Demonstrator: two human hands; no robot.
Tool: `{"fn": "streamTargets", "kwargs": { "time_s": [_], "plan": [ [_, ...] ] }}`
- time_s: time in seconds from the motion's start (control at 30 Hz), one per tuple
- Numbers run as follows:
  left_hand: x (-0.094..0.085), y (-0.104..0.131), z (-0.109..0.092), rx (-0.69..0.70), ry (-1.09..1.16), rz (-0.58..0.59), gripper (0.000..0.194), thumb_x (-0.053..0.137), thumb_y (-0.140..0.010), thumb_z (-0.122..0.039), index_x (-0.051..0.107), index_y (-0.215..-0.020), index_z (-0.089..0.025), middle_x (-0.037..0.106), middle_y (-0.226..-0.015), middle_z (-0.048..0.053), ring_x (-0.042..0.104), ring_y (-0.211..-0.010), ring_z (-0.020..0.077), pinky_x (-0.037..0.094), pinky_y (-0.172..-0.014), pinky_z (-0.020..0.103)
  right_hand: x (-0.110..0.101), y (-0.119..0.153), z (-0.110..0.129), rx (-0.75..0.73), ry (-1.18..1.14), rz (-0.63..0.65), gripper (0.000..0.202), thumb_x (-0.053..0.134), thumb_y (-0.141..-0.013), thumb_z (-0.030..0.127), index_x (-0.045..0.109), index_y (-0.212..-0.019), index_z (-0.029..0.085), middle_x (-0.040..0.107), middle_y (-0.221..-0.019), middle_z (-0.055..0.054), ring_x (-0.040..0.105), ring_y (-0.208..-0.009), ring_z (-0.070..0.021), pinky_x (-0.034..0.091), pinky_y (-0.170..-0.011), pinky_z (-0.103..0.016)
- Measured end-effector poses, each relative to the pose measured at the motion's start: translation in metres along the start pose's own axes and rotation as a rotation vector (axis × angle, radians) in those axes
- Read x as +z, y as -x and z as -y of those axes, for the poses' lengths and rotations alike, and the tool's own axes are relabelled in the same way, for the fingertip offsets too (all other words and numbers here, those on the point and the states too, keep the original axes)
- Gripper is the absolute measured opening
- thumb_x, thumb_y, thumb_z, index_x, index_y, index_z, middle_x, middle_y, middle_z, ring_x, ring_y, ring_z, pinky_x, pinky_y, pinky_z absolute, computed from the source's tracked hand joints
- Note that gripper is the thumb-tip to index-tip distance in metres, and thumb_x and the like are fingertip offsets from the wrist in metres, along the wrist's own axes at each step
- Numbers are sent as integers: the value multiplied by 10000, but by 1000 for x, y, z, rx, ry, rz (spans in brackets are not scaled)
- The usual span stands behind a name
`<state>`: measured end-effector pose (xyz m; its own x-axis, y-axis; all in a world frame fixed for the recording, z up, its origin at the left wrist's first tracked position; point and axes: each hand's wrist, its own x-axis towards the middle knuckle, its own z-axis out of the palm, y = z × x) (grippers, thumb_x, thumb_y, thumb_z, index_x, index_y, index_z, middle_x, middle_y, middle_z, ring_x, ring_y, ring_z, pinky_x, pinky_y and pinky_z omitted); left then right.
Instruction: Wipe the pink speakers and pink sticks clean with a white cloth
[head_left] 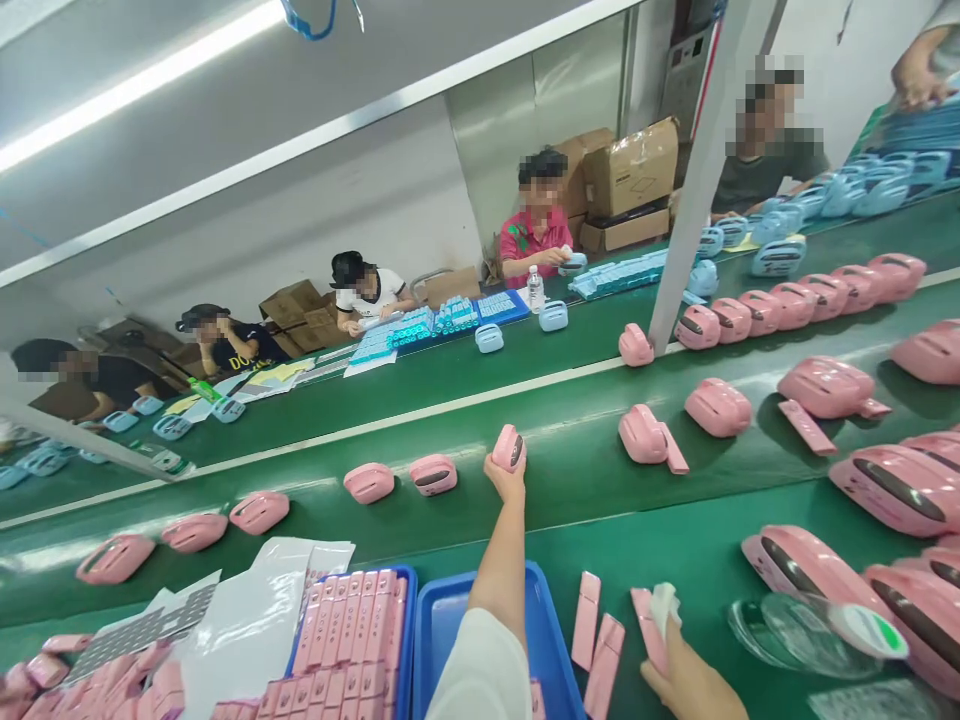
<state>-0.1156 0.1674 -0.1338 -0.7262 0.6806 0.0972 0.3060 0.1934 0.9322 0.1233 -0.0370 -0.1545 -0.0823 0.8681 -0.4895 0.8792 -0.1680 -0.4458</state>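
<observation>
My left hand is stretched out over the green conveyor belt, its fingers wrapped round a pink rounded plastic casing with a dark window. My right hand, low at the right, grips a slim pink plastic bar together with a crumpled white wipe. Two more pink bars lie on the green worktop just left of that hand. Under my left arm is a blue tray. Beside it stands another blue tray stacked with pink bars marked with small round prints.
Pink casings sit along the belt, with larger-looking ones crowding the right side. A clear plastic bottle lies near my right hand. Loose pink bars and white sheets cover the left. Several co-workers handle blue parts across the belt; a metal post rises there.
</observation>
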Motion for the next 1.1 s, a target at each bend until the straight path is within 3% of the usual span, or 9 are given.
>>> {"fn": "streamTargets", "kwargs": {
  "time_s": [0.2,0.4,0.57,0.67,0.77,0.87,0.97,1.03,1.1],
  "plan": [
    [-7,3,27,0,-137,98,636,766,-517,-227,437,-1055,-144,511,-1037,154,527,-1055,315,450,-878,433,-47,-71,28,48,-225,-71,394,444,-809,246,495,-1131,23,627,-692,-130,629,-722,-312,461,-696,-459],
    [-57,-18,14,177,-265,110,525,663,-610,-131,476,-1100,-134,469,-1164,184,433,-1199,312,339,-1006,451,-73,-136,94,-239,-516,-97,305,525,-881,362,554,-1120,174,552,-1134,-55,562,-976,-194,492,-818,-365],
    [-119,-64,2,271,-366,-38,447,534,-720,-55,472,-1157,-125,333,-1356,208,193,-1339,354,158,-1056,586,-66,-107,94,-237,-728,-24,345,469,-900,403,580,-1049,113,606,-997,-63,595,-870,-188,506,-762,-360],
    [-144,-84,0,261,-428,-3,328,565,-809,-191,522,-1129,-140,453,-1281,147,386,-1230,309,301,-999,568,-69,-64,81,-219,-839,28,530,378,-876,550,616,-899,76,640,-780,-70,607,-716,-199,509,-664,-345],
    [-155,-88,-7,250,-495,99,279,514,-870,-334,558,-1082,-158,566,-1122,73,558,-985,184,470,-858,411,-102,-15,64,-245,-1019,65,592,488,-736,672,630,-852,109,645,-712,-60,591,-644,-196,494,-591,-316],
    [-162,-76,-23,209,-602,197,208,576,-822,-340,608,-845,-136,620,-859,52,585,-817,172,474,-747,348,-161,35,36,-123,-1097,-168,605,596,-610,702,637,-842,145,640,-668,-59,591,-607,-211,496,-529,-317],
    [-174,-45,-46,155,-705,282,270,636,-721,-362,544,-563,-163,554,-568,39,566,-664,214,408,-632,313,-218,77,3,65,-896,-653,496,579,-670,664,623,-819,193,624,-630,-64,593,-576,-233,480,-454,-329],
    [-186,-12,-60,150,-737,340,289,595,-715,-394,521,-536,-179,527,-519,26,542,-609,207,361,-586,287,-240,91,-15,22,-562,-975,381,461,-814,585,601,-796,231,596,-600,-64,584,-585,-229,461,-461,-328],
    [-197,28,-68,163,-736,405,274,545,-726,-399,518,-551,-190,523,-516,3,517,-582,180,326,-560,262,-242,88,-27,-172,-201,-1128,374,354,-892,504,574,-739,243,568,-571,-73,572,-587,-230,458,-496,-348]
  ]
}}
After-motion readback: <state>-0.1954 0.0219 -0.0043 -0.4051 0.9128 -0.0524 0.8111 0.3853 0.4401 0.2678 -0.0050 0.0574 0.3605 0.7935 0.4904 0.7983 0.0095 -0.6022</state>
